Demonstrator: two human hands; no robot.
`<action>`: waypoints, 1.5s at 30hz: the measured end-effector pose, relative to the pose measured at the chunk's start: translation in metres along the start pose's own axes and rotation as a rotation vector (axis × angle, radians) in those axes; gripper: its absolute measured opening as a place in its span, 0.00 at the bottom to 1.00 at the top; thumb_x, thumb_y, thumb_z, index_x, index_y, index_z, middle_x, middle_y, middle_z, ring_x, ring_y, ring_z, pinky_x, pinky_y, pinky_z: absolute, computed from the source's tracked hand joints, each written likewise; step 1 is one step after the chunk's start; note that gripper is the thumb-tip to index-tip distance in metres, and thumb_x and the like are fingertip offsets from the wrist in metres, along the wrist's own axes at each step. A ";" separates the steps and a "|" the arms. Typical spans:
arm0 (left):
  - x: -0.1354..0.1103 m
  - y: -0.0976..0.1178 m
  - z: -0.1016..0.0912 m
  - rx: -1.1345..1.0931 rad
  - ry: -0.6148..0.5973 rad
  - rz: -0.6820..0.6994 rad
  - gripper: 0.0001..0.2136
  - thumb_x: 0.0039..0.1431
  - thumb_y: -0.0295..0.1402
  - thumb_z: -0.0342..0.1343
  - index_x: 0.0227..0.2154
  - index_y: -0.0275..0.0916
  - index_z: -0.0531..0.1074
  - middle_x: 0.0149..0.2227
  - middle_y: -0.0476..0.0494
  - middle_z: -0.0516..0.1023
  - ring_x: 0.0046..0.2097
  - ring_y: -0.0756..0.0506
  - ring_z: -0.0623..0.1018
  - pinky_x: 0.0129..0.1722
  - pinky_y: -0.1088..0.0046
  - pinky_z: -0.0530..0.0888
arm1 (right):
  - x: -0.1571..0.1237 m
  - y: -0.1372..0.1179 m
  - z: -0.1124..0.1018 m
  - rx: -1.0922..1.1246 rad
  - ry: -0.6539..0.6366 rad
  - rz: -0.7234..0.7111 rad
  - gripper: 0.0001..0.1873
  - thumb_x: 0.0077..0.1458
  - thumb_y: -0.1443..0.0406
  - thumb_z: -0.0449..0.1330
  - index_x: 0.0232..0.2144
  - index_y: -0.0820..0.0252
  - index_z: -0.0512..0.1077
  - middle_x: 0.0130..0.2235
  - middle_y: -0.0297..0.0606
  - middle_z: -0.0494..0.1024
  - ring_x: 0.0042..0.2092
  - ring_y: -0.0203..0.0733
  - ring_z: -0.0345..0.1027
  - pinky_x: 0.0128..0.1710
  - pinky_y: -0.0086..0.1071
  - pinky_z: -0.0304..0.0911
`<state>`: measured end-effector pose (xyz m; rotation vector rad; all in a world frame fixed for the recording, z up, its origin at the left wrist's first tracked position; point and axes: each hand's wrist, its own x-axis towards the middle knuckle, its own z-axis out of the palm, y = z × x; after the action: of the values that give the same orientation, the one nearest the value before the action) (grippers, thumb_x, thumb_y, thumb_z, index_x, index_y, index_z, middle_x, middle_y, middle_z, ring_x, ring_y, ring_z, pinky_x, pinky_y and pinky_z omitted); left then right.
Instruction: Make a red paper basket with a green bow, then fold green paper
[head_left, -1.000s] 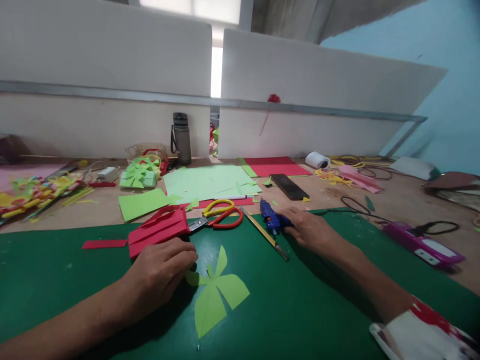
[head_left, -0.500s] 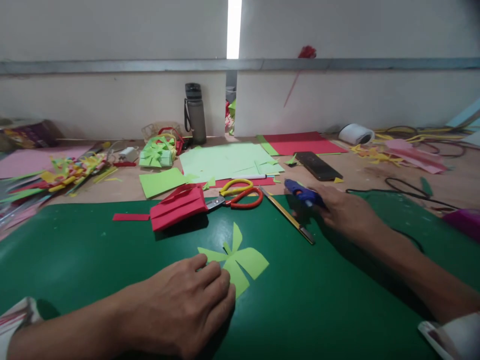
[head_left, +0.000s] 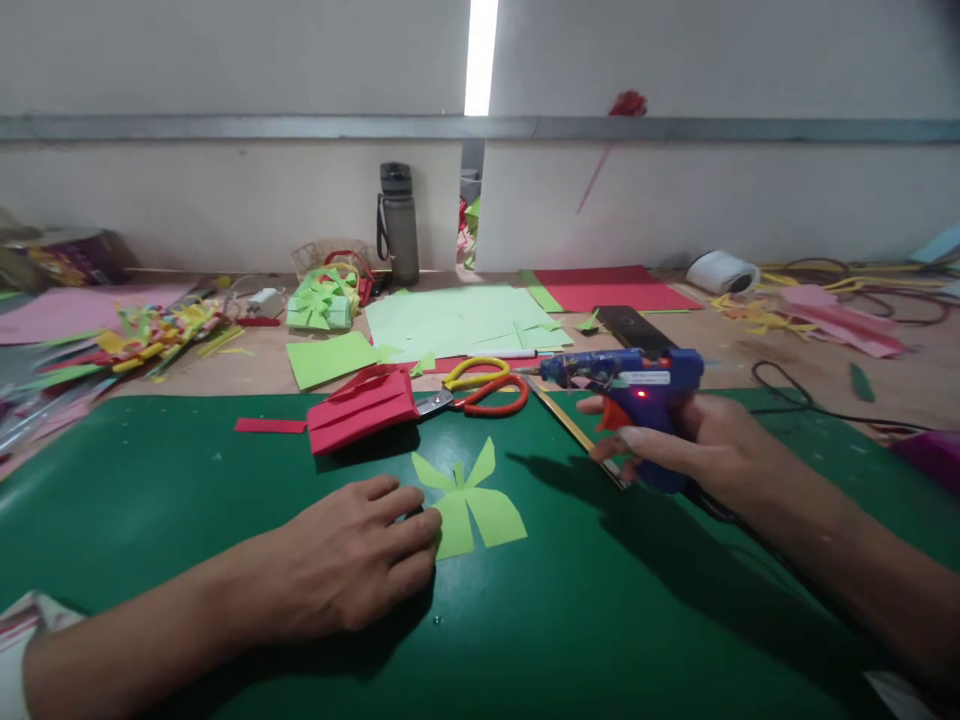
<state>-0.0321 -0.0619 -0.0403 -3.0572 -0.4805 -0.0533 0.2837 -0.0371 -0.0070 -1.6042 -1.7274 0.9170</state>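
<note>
My right hand point(head_left: 675, 440) is wrapped round a blue hot glue gun point(head_left: 637, 372), lifted above the mat with its nozzle pointing left. A finger lies near its orange trigger, and a small red light glows on its side. My left hand point(head_left: 360, 555) rests on the green mat point(head_left: 525, 620), fingers curled and closed at the left edge of a light green paper cutout point(head_left: 491, 515) shaped like petals. Its fingertips are partly hidden. Beyond the cutout are scissors point(head_left: 491, 395) with yellow and red handles, their blades partly under a folded red paper piece point(head_left: 364, 415).
A craft knife point(head_left: 574, 425) lies partly behind my right hand. Farther back are a phone point(head_left: 630, 325), pale green sheets point(head_left: 450, 315), red sheets point(head_left: 615, 290), a bottle point(head_left: 401, 230) and a tape roll point(head_left: 721, 271). A dark cord point(head_left: 802, 400) runs at right.
My right hand has raised the glue gun from the table and turned it so its side shows. The paper cutout has rotated, and my left hand has shifted slightly left and up.
</note>
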 end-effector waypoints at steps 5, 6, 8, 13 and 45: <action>-0.003 -0.004 -0.001 -0.011 0.010 -0.003 0.09 0.64 0.24 0.43 0.33 0.37 0.68 0.35 0.42 0.71 0.36 0.44 0.67 0.39 0.65 0.65 | -0.009 -0.005 0.001 0.165 -0.312 0.114 0.21 0.47 0.56 0.61 0.41 0.65 0.72 0.22 0.38 0.76 0.26 0.43 0.71 0.26 0.33 0.64; -0.003 -0.004 -0.002 -0.016 0.018 0.003 0.09 0.64 0.24 0.43 0.33 0.37 0.69 0.35 0.42 0.71 0.36 0.44 0.68 0.40 0.65 0.65 | -0.011 -0.006 0.001 0.145 -0.358 0.109 0.21 0.47 0.56 0.60 0.40 0.65 0.73 0.20 0.37 0.75 0.24 0.42 0.70 0.25 0.33 0.63; -0.003 -0.004 -0.004 -0.021 0.046 0.006 0.09 0.64 0.24 0.44 0.33 0.37 0.69 0.35 0.42 0.71 0.37 0.44 0.68 0.41 0.66 0.65 | -0.015 -0.011 0.003 0.119 -0.413 0.096 0.19 0.47 0.55 0.59 0.37 0.63 0.75 0.18 0.34 0.72 0.21 0.40 0.66 0.22 0.32 0.60; -0.005 -0.005 -0.003 -0.033 0.092 -0.004 0.08 0.63 0.24 0.46 0.33 0.38 0.68 0.36 0.41 0.72 0.37 0.44 0.68 0.41 0.67 0.66 | -0.021 -0.025 0.007 -0.073 -0.400 0.022 0.16 0.48 0.53 0.56 0.17 0.53 0.72 0.21 0.36 0.75 0.23 0.42 0.67 0.21 0.33 0.63; -0.011 -0.012 0.000 -0.152 0.123 -0.027 0.07 0.65 0.29 0.43 0.38 0.40 0.67 0.39 0.39 0.70 0.39 0.43 0.68 0.39 0.67 0.68 | -0.041 0.000 0.036 -0.550 -0.327 -0.187 0.17 0.58 0.51 0.50 0.40 0.52 0.71 0.34 0.36 0.77 0.32 0.41 0.72 0.29 0.30 0.70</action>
<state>-0.0466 -0.0537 -0.0406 -3.1691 -0.5330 -0.2907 0.2584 -0.0811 -0.0269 -1.6385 -2.4767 0.6716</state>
